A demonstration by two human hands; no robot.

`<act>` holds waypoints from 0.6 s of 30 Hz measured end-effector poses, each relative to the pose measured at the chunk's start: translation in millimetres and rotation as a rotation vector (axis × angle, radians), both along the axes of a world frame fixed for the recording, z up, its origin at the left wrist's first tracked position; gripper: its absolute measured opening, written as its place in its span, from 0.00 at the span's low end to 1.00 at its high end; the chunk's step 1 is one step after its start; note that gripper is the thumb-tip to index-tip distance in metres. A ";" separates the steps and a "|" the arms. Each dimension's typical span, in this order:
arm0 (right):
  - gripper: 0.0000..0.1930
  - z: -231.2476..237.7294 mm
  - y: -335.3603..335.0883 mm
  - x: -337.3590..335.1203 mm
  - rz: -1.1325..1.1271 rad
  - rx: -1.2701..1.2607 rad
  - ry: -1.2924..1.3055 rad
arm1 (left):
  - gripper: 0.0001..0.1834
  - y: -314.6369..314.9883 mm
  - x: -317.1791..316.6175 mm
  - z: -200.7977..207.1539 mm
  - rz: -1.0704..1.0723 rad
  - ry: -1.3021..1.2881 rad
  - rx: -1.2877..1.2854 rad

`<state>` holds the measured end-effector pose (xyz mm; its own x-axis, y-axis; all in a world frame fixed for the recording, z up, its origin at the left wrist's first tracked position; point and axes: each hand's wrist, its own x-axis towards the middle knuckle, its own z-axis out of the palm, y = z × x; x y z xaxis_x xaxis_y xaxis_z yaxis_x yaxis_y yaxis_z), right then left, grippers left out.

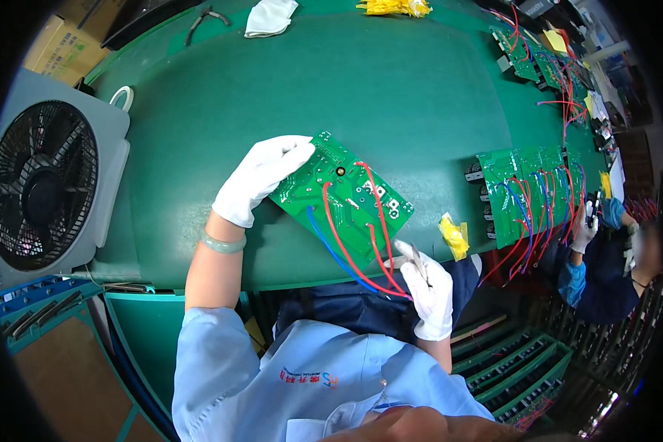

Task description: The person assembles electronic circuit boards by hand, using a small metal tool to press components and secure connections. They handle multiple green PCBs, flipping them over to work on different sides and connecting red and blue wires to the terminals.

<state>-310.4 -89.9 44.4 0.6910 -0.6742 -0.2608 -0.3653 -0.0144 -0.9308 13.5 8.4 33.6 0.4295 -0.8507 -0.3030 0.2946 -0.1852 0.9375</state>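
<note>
My left hand (261,177), in a white glove, grips the upper left edge of a green circuit board (346,206). The board is tilted over the near part of the table, its soldered side showing. Red wires (330,221) and a blue wire (331,250) rise from it and run to its lower right. There my right hand (429,291), also gloved, is closed round a slim silver metal tool (418,259), its exact kind unclear. The wire ends come close to the right fingers; whether they are pinched there cannot be seen.
A yellow taped bundle (454,236) lies right of my right hand. Wired circuit boards (523,195) stand at the right, near a co-worker's gloved hand (585,230). A grey fan (44,169) is at left. Pliers (206,22) and a white cloth (271,16) lie at the far edge.
</note>
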 end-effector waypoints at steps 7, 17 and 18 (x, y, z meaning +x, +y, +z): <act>0.17 -10.5 11.6 -10.9 0.062 0.118 0.019 | 0.20 5.1 -0.8 -3.3 0.083 0.045 0.002; 0.17 3.1 15.2 -10.5 0.119 0.149 0.064 | 0.19 5.1 -1.7 -7.4 0.090 -0.006 -0.026; 0.18 5.4 16.0 -9.1 0.129 0.167 0.076 | 0.19 4.5 -2.5 -8.0 0.093 -0.007 -0.031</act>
